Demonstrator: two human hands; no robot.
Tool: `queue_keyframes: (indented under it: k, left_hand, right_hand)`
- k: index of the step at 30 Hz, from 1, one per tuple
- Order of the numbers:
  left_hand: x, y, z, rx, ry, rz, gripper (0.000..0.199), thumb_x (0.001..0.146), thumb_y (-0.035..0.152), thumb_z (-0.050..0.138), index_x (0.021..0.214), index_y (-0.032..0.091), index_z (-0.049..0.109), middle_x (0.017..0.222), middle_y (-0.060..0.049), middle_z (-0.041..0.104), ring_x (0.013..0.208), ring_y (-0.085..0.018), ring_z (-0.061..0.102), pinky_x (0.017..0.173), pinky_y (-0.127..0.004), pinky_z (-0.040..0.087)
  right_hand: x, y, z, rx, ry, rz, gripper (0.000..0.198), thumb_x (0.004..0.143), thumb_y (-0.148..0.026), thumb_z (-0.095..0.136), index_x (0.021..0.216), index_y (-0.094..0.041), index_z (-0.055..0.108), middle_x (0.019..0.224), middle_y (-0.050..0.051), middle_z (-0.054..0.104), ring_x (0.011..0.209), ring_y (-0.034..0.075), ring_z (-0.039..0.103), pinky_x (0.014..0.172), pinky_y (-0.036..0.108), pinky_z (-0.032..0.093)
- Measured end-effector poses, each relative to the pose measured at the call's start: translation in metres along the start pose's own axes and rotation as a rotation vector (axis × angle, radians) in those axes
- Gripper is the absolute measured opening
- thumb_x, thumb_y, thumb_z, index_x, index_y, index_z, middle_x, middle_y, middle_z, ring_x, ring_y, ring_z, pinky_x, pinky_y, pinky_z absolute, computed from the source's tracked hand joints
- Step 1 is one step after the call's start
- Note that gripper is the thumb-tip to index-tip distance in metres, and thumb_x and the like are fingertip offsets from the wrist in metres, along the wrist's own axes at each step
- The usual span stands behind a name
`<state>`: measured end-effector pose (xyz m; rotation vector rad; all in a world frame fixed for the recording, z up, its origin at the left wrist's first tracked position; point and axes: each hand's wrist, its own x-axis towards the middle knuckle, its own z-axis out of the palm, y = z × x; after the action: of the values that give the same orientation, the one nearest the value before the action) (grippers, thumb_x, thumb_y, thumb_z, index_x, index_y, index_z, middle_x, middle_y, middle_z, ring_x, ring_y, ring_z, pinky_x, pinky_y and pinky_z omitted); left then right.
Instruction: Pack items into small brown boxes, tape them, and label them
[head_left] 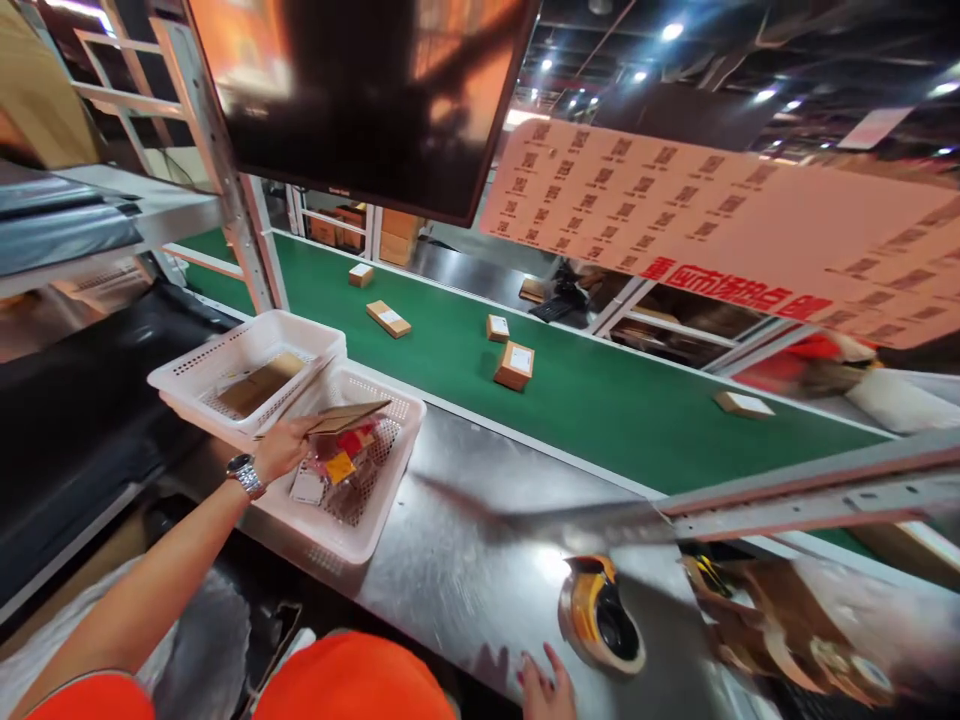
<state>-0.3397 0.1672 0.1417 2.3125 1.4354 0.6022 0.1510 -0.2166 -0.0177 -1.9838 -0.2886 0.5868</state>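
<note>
My left hand (281, 452), with a metal watch on its wrist, is closed on the edge of a flat brown piece of cardboard (352, 414). It holds the cardboard above the nearer white plastic basket (390, 500). Inside that basket lie small packaged items, among them a yellow packet (340, 467) and a white one (307, 487). At the metal table's front edge, my right hand (549, 688) is partly in view, its fingers apart and holding nothing. Just beyond it sits a yellow and black tape dispenser (592, 615) with a roll of tape.
Another white basket (180, 378) with brown cardboard inside stands behind the first. Several small boxes, including one carton (514, 366), lie on the green conveyor belt (600, 420) beyond the metal table (465, 560). A screen (360, 100) hangs above; a metal post (825, 490) crosses at right.
</note>
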Motion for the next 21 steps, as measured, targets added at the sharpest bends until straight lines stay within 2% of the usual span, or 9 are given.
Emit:
queue_keyframes:
  k: [3,7,10,13,15,16,18,19,21]
  left_hand:
    - [-0.010,0.008,-0.012,-0.092,0.041,-0.047,0.057,0.083,0.025,0.053,0.127,0.018,0.088,0.124,-0.012,0.091,0.123,-0.032,0.083,0.115,-0.046,0.066]
    - [-0.025,0.022,-0.031,-0.243,0.188,-0.153,0.049,0.085,0.031,0.053,0.113,0.013,0.089,0.099,-0.013,0.089,0.098,-0.031,0.083,0.098,-0.044,0.069]
    - [-0.037,0.045,-0.028,-0.407,0.183,-0.178,0.045,0.092,0.042,0.055,0.105,0.014,0.089,0.082,-0.010,0.083,0.085,-0.029,0.078,0.087,-0.042,0.069]
    - [-0.049,0.080,0.006,-0.615,0.039,-0.131,0.047,0.096,0.055,0.060,0.100,0.020,0.091,0.072,-0.007,0.080,0.081,-0.030,0.077,0.091,-0.044,0.070]
    - [-0.056,0.110,0.044,-0.752,-0.107,-0.032,0.047,0.096,0.058,0.061,0.099,0.023,0.092,0.073,-0.007,0.081,0.083,-0.031,0.079,0.097,-0.045,0.070]
    - [-0.058,0.125,0.065,-0.795,-0.203,0.014,0.044,0.093,0.058,0.065,0.096,0.025,0.092,0.072,-0.007,0.081,0.082,-0.032,0.079,0.095,-0.045,0.071]
    - [-0.062,0.157,0.103,-0.822,-0.345,0.030,0.038,0.087,0.058,0.070,0.096,0.028,0.092,0.077,-0.008,0.084,0.089,-0.035,0.082,0.097,-0.046,0.071]
    - [-0.063,0.172,0.120,-0.824,-0.361,-0.001,0.038,0.084,0.058,0.070,0.097,0.029,0.092,0.083,-0.009,0.086,0.095,-0.037,0.083,0.100,-0.048,0.071]
    - [-0.064,0.197,0.145,-0.810,-0.276,-0.141,0.045,0.081,0.060,0.067,0.105,0.029,0.090,0.104,-0.011,0.090,0.112,-0.040,0.083,0.111,-0.051,0.068]
  right_hand:
    - [0.017,-0.010,0.018,0.006,-0.051,0.016,0.077,0.055,-0.073,0.085,0.118,-0.031,0.072,0.094,0.009,0.084,0.091,0.046,0.088,0.089,0.059,0.073]
    - [0.028,-0.016,0.028,0.049,-0.089,0.052,0.085,0.053,-0.073,0.088,0.122,-0.026,0.072,0.097,0.010,0.086,0.087,0.042,0.088,0.090,0.056,0.072]
    - [0.023,-0.037,0.034,0.137,-0.113,0.069,0.091,0.053,-0.076,0.093,0.124,-0.022,0.073,0.097,0.010,0.087,0.094,0.040,0.087,0.093,0.054,0.072]
    - [0.002,-0.073,0.039,0.266,-0.201,-0.035,0.088,0.064,-0.076,0.096,0.131,-0.022,0.076,0.123,0.015,0.087,0.123,0.040,0.082,0.103,0.053,0.070]
    - [-0.012,-0.098,0.042,0.390,-0.267,-0.163,0.082,0.075,-0.079,0.091,0.138,-0.027,0.078,0.150,0.015,0.080,0.141,0.039,0.074,0.116,0.056,0.064]
    - [-0.016,-0.109,0.042,0.448,-0.267,-0.221,0.079,0.080,-0.082,0.086,0.138,-0.029,0.079,0.155,0.015,0.078,0.146,0.038,0.072,0.122,0.057,0.060]
    - [-0.021,-0.126,0.040,0.499,-0.174,-0.290,0.074,0.085,-0.086,0.080,0.131,-0.028,0.084,0.149,0.014,0.081,0.143,0.038,0.072,0.125,0.055,0.057]
    - [-0.021,-0.132,0.038,0.488,-0.113,-0.295,0.073,0.084,-0.087,0.080,0.124,-0.026,0.086,0.141,0.015,0.084,0.137,0.038,0.074,0.123,0.053,0.057]
    - [-0.019,-0.137,0.031,0.427,-0.025,-0.270,0.069,0.082,-0.086,0.083,0.111,-0.024,0.089,0.124,0.013,0.088,0.127,0.038,0.076,0.116,0.048,0.061]
